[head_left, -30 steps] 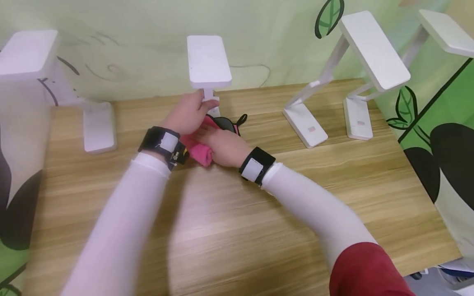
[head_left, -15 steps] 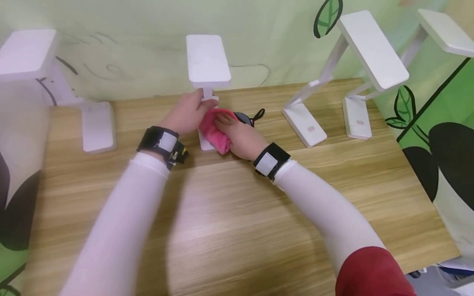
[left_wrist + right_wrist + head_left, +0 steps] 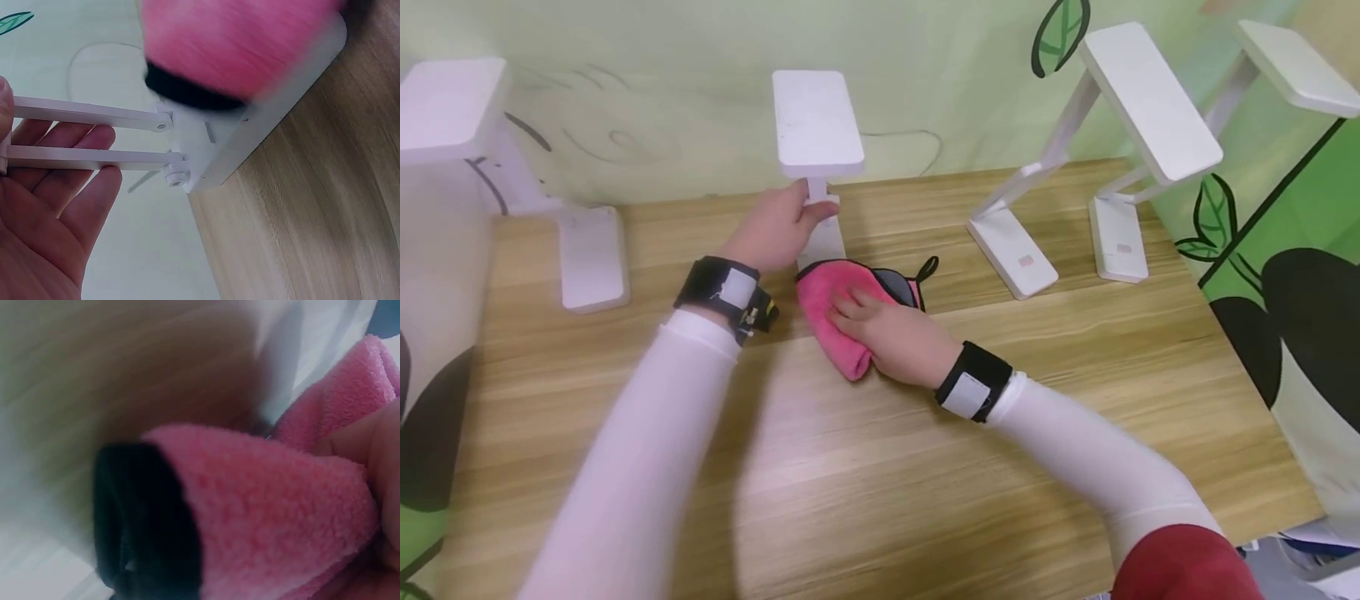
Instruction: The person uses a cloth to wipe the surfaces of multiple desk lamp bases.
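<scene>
Right hand (image 3: 904,340) pinches a pink plush cloth (image 3: 829,292) over a white desk lamp (image 3: 818,121)'s base (image 3: 824,242); left hand (image 3: 773,228) curls round its stem (image 3: 137,159). Woodgrain table (image 3: 880,492), painted wall (image 3: 700,92) behind. The cloth has slid nearer the person.

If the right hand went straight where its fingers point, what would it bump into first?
Beyond the pink cloth it holds, the right hand would probably meet the left hand, near its wristband. The left hand may be higher up, though, so passing underneath is possible.
</scene>
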`<control>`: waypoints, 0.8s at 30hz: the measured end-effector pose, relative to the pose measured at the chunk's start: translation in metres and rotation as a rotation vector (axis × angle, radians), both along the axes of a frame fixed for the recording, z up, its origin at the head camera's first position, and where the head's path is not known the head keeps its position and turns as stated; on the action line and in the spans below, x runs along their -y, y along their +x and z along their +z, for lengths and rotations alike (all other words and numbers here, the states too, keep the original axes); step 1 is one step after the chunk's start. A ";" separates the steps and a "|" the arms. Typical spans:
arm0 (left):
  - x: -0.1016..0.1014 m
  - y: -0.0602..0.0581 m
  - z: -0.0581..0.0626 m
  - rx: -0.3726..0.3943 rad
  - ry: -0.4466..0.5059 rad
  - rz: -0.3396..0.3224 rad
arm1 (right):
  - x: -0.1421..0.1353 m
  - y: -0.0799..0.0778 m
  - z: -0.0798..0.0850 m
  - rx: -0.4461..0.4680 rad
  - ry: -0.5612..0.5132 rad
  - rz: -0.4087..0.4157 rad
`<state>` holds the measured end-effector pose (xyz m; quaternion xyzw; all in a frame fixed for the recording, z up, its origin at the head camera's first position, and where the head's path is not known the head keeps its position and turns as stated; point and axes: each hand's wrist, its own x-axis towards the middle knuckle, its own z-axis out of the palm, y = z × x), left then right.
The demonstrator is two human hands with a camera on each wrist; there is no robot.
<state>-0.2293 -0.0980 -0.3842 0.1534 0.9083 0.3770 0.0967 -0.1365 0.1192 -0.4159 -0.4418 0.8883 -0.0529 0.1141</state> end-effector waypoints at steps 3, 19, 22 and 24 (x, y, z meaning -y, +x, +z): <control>0.000 -0.001 -0.002 0.002 -0.010 0.002 | 0.015 -0.001 0.000 0.041 -0.003 0.017; 0.002 0.002 0.001 0.023 0.046 0.006 | 0.055 -0.057 -0.008 0.026 -0.145 -0.073; 0.002 0.002 0.001 0.023 0.042 0.007 | 0.053 -0.065 -0.008 -0.012 -0.110 -0.114; 0.002 0.001 0.000 0.018 0.033 0.007 | 0.048 -0.068 -0.008 -0.037 -0.076 -0.150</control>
